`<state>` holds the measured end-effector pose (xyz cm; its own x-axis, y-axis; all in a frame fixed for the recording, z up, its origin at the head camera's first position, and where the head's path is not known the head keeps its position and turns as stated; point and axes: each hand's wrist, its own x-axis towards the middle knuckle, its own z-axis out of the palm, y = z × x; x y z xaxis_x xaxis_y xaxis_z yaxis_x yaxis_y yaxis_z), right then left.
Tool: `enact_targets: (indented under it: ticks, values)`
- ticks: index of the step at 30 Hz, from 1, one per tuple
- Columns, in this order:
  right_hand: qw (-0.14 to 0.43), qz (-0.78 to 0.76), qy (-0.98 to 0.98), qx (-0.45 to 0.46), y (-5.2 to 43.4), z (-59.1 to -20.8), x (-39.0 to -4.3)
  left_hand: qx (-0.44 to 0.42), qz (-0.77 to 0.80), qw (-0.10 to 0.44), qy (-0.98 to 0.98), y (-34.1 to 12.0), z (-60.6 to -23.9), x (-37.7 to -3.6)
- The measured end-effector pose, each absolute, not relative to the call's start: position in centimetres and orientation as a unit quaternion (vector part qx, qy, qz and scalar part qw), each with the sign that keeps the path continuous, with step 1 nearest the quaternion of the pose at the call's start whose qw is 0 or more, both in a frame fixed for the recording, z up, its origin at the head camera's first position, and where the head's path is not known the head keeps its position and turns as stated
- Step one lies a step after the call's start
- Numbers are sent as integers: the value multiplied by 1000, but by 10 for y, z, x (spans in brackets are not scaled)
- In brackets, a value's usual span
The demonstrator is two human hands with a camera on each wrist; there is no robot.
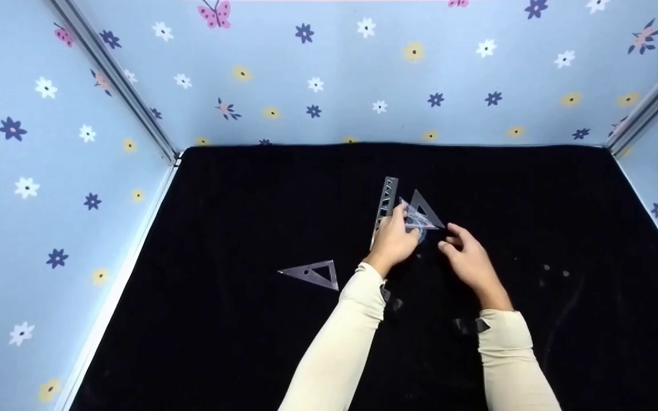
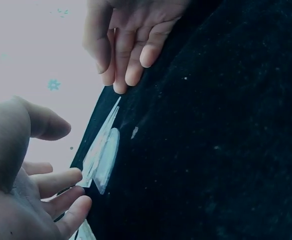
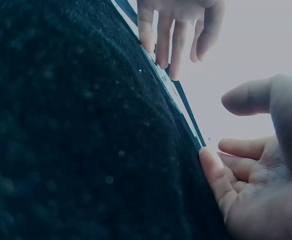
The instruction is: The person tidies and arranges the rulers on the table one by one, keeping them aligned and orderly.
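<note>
You are working over a black cloth (image 1: 249, 217) spread inside a booth with blue flowered walls (image 1: 66, 171). Your left hand (image 1: 393, 240) is lying over the near end of a cluster of clear plastic drawing tools just past the middle of the cloth. The cluster is made of a straight ruler (image 1: 387, 201) running away from you, a triangle set square (image 1: 424, 210) just to its right, and a rounded protractor (image 1: 418, 224) lying partly under the set square. Your left fingers are reaching onto the ruler and the near corner of the set square; in the left wrist view they are lying fairly straight, fingertips (image 2: 78, 176) touching the pale edge of the plastic pieces (image 2: 103, 150), with the thumb lifted clear. They are not curling round anything, so this hand is loose, touching rather than gripping.

Your right hand (image 1: 469, 260) is hovering just to the right of the cluster, near the set square's right corner but apart from it. Its fingers are relaxed and slightly bent, holding nothing; the right wrist view is showing the palm open with the fingers (image 3: 216, 175) resting close to the cloth.

A second clear set square (image 1: 315, 274) is lying by itself on the cloth, to the left of your left forearm and well apart from both hands. Both cream sleeves (image 1: 340, 342) are reaching in from the near edge.
</note>
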<state>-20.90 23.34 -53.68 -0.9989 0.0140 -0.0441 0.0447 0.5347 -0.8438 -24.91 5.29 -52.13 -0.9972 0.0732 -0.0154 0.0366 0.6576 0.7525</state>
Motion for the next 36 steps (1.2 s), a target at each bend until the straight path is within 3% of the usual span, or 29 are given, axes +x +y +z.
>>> enact_targets:
  ticks: [12,26,36]
  values:
    - [27,-476,879,15,233,-538,-208,20,369,68,927,60,-523,-248]
    - [30,-475,880,16,234,-539,-209,15,404,60,913,66,-526,-249]
    - [-10,-524,851,40,234,-539,-210,9,411,51,910,68,-527,-248]
